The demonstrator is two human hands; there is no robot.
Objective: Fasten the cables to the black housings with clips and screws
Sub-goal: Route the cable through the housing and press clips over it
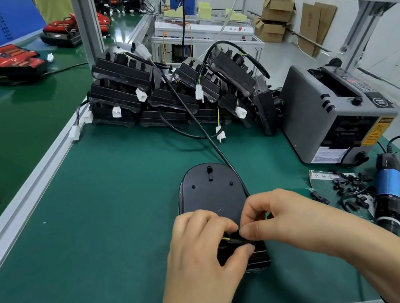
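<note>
Black housing (212,194) lies flat mid-bench (99,222). At its 6 o'clock end, left hand (202,247) and right hand (280,220) both pinch the cable (220,153). Judged: housing rigid and light, cable springy; hold close to the housing.

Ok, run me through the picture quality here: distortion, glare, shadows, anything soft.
Head view: the wide lens tilts the frame posts apart; lighting is even, with only faint shadow under the left hand and right hand pinching the cable; a dull sheen lies on the green belt; the far background is soft.
</note>
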